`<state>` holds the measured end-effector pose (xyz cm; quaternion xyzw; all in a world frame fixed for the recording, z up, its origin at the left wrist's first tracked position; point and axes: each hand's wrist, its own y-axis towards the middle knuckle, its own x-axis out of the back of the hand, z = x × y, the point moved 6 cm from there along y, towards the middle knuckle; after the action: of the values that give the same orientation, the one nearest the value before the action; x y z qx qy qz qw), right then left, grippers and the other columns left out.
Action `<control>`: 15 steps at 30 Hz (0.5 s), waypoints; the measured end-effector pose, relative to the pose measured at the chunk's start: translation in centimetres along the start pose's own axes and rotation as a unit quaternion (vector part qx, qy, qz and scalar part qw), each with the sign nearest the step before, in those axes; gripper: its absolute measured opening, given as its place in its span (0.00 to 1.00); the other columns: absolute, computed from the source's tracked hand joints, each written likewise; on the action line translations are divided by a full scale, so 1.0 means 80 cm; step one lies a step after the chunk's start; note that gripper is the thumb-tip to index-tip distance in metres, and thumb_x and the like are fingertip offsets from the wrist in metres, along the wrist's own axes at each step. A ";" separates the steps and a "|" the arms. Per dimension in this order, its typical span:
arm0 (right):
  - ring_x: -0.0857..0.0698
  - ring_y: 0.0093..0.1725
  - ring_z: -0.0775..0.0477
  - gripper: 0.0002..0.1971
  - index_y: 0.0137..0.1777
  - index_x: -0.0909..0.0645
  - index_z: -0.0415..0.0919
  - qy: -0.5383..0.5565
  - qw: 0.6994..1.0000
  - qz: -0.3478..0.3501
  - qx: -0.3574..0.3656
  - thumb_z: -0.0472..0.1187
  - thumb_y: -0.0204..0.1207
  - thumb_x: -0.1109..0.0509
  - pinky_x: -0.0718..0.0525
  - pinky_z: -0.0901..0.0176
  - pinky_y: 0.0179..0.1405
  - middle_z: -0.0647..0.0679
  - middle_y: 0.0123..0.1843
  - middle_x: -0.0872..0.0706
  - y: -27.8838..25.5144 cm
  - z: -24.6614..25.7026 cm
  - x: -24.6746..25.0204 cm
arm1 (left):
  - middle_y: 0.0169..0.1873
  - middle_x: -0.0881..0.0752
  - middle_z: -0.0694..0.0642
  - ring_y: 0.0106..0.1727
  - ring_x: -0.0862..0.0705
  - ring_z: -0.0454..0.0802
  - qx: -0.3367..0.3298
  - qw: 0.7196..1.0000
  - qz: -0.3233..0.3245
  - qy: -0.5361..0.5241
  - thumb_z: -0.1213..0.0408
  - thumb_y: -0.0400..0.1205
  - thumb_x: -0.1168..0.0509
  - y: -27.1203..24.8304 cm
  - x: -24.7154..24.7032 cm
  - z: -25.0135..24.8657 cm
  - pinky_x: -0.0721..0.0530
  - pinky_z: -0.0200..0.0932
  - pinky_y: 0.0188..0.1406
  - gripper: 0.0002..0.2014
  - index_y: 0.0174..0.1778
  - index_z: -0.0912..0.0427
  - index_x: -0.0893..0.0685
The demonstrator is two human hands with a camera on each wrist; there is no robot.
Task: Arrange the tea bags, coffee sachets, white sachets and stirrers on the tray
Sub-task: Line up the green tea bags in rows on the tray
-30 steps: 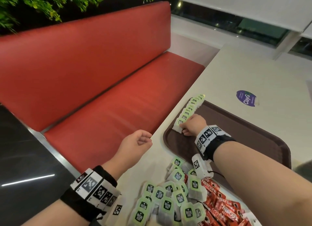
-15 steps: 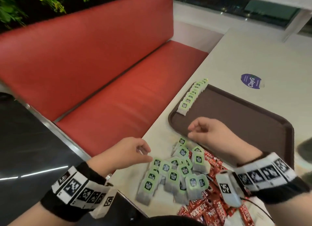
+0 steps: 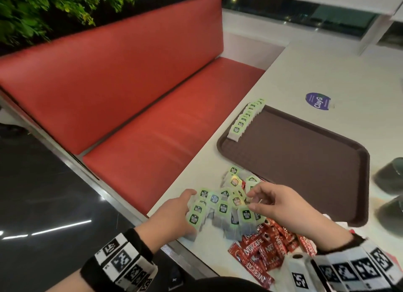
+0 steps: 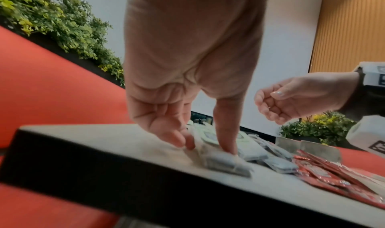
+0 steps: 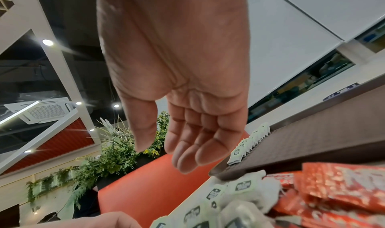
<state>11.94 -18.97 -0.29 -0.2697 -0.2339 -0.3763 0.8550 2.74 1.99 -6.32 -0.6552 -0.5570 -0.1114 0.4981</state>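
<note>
A loose pile of green-labelled tea bags (image 3: 224, 206) lies near the table's front edge, with red coffee sachets (image 3: 266, 246) heaped just to its right. A row of tea bags (image 3: 246, 119) stands along the left rim of the brown tray (image 3: 294, 160). My left hand (image 3: 187, 206) reaches down at the pile's left side. In the left wrist view its straight fingers and thumb touch the tea bags (image 4: 227, 162). My right hand (image 3: 253, 199) hovers over the pile's right side with loosely curled fingers. Its palm (image 5: 164, 157) holds nothing.
A red bench (image 3: 152, 117) runs along the table's left edge, close to the pile. A purple sticker (image 3: 318, 101) lies on the table beyond the tray. Two dark rounded objects (image 3: 390, 176) stand at the right of the tray.
My right hand left the row on the tray and came back over the pile. My left hand opened from a fist and dropped onto the tea bags.
</note>
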 end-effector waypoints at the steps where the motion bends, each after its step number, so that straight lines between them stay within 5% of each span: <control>1: 0.19 0.33 0.62 0.07 0.47 0.16 0.50 0.000 1.000 -0.003 -0.001 0.42 0.71 0.22 0.23 0.73 0.36 0.52 0.40 0.11 -0.005 -0.003 0.000 | 0.48 0.20 0.51 0.42 0.21 0.48 0.001 1.000 -0.011 -0.006 0.64 0.66 0.25 0.002 -0.002 0.001 0.24 0.37 0.38 0.45 0.76 0.41 0.41; 4: 0.18 0.35 0.61 0.07 0.46 0.16 0.53 0.004 1.000 -0.016 -0.008 0.42 0.71 0.23 0.21 0.71 0.38 0.53 0.40 0.11 -0.018 -0.011 0.000 | 0.49 0.19 0.54 0.38 0.23 0.46 0.010 0.998 -0.029 -0.047 0.67 0.68 0.28 0.006 -0.007 0.006 0.25 0.35 0.32 0.39 0.73 0.41 0.36; 8: 0.17 0.38 0.58 0.07 0.46 0.17 0.54 0.006 0.999 -0.020 -0.026 0.42 0.72 0.23 0.19 0.65 0.41 0.54 0.40 0.11 -0.034 -0.024 -0.001 | 0.36 0.25 0.48 0.33 0.27 0.44 -0.005 0.995 -0.050 -0.087 0.69 0.69 0.28 0.009 -0.007 0.006 0.28 0.35 0.29 0.29 0.63 0.45 0.29; 12: 0.16 0.38 0.55 0.06 0.44 0.17 0.54 0.007 0.998 -0.037 -0.041 0.44 0.71 0.22 0.18 0.57 0.44 0.55 0.39 0.11 -0.045 -0.036 0.001 | 0.37 0.18 0.48 0.35 0.23 0.42 -0.041 0.994 -0.045 -0.088 0.69 0.69 0.27 0.015 -0.005 0.001 0.26 0.35 0.32 0.19 0.47 0.44 0.25; 15: 0.21 0.33 0.64 0.06 0.44 0.16 0.54 0.017 0.998 -0.048 -0.041 0.43 0.71 0.23 0.22 0.68 0.38 0.54 0.37 0.13 -0.053 -0.040 0.003 | 0.26 0.18 0.42 0.28 0.25 0.34 -0.080 0.992 -0.043 -0.091 0.69 0.70 0.27 0.017 -0.003 -0.007 0.30 0.30 0.26 0.15 0.32 0.44 0.23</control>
<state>9.45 -23.55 -1.32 -0.2867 -0.2164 -0.4304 0.8281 4.03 1.55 -6.94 -0.6759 -0.6168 -0.1167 0.3861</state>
